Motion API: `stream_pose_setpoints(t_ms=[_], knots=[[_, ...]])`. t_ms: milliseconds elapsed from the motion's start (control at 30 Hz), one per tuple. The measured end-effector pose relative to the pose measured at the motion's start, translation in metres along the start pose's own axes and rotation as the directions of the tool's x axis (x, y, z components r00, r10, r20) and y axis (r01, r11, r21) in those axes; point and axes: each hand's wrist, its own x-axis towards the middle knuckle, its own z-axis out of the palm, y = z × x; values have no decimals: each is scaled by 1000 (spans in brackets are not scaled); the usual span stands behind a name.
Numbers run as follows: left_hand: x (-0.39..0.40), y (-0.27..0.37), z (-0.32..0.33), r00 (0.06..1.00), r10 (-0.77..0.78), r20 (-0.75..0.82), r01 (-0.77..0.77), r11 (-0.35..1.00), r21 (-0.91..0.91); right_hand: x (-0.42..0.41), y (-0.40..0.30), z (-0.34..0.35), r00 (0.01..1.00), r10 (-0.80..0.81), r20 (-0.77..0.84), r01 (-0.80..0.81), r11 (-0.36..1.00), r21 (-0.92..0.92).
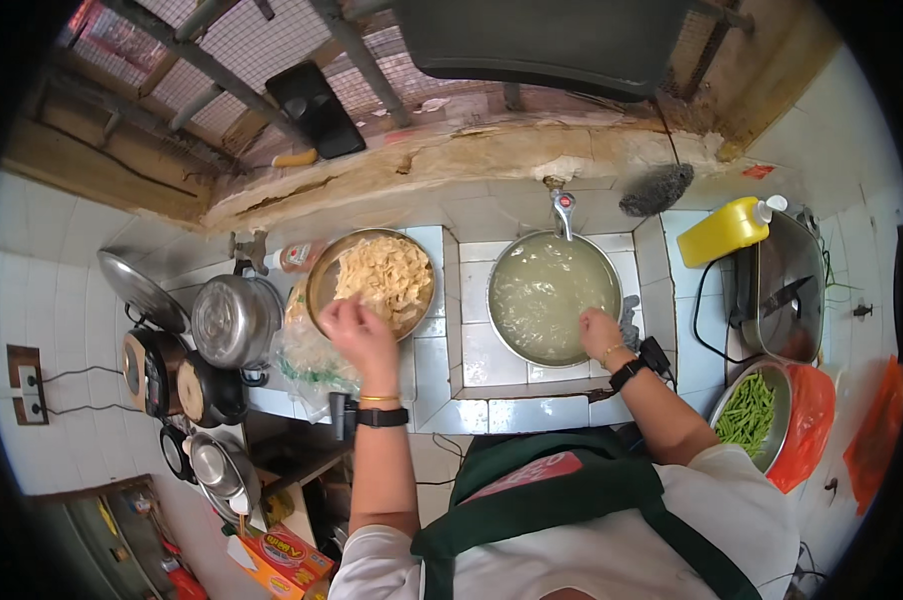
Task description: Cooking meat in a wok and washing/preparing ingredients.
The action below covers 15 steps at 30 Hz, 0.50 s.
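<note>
My left hand (360, 335) is over the near side of a round metal bowl (321, 271), its fingers curled together. Whether anything sits between those fingers is unclear. The bowl carries a heap of thin, pale-yellow food pieces (385, 271). My right hand (600, 334) is at the lower right rim of a metal basin (494, 324), fingers bent inward; its grip is not plain. Cloudy greenish water (549, 292) fills that basin, which stands in a white-tiled sink (475, 351) beneath a metal tap (562, 211).
Left of the bowl are plastic bags (316, 360), an upturned metal pot (230, 319) and a rice cooker (151, 371). To the right stand a yellow jug (721, 231), a cleaver (785, 296) by a metal container, and a bowl of cut green beans (748, 416). A dark scrubber (655, 191) hangs above.
</note>
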Motion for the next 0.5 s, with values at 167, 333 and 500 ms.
stream_pose_setpoints(t_ms=[167, 333, 500], knots=[[17, -23, -14, 881, -105, 461, -116, 897, 427, 3, 9, 41, 985, -134, 109, 169, 876, -451], [10, -18, -15, 955, 3, 298, -150, 868, 473, 16, -8, 41, 926, 170, 338, -5, 899, -438], [-28, 40, 0, 958, 237, 164, -251, 965, 73, 2, -18, -3, 990, 129, -56, -141, 915, -378]])
